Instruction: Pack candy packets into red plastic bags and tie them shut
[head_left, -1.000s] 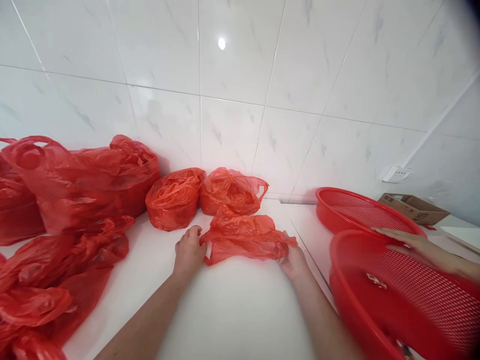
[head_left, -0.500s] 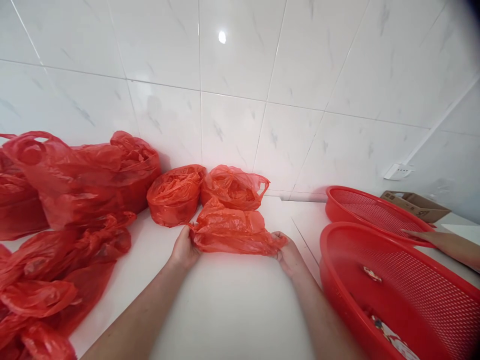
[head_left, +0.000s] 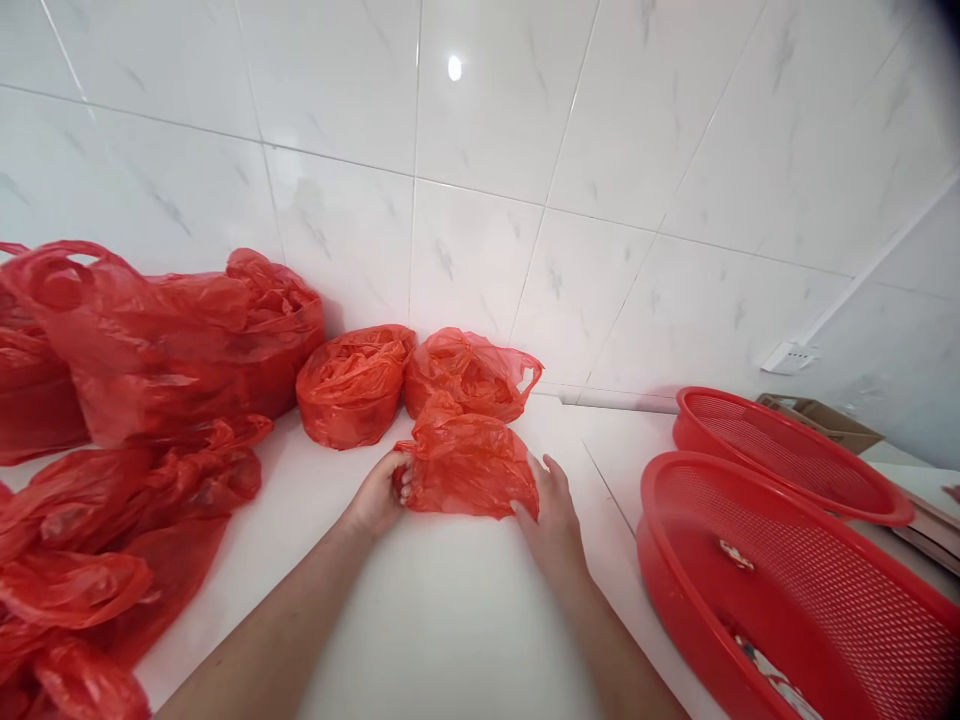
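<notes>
A crumpled red plastic bag point(head_left: 472, 468) lies across the white table in front of me, wrapped into a short bundle. My left hand point(head_left: 381, 493) is closed on the bag's left end, its fingers curled around the gathered plastic. At the right end, my right hand point(head_left: 553, 515) rests with thumb and fingers spread, touching the bag's side. Just behind, a red bag with a loop handle point(head_left: 472, 375) touches the bundle. A round red-bagged bundle point(head_left: 352, 390) sits to its left.
Large filled red bags point(head_left: 187, 340) stand against the tiled wall at left, with loose red bags point(head_left: 112, 540) nearer me. On the right are a red mesh basket point(head_left: 652, 540) holding a few small pieces, a second red basket point(head_left: 795, 430) and a cardboard box point(head_left: 832, 425).
My right hand has let go of the bag's outstretched right end and moved inward against its side. The bag is now shorter. The other person's arm has withdrawn from the far basket, which has shifted.
</notes>
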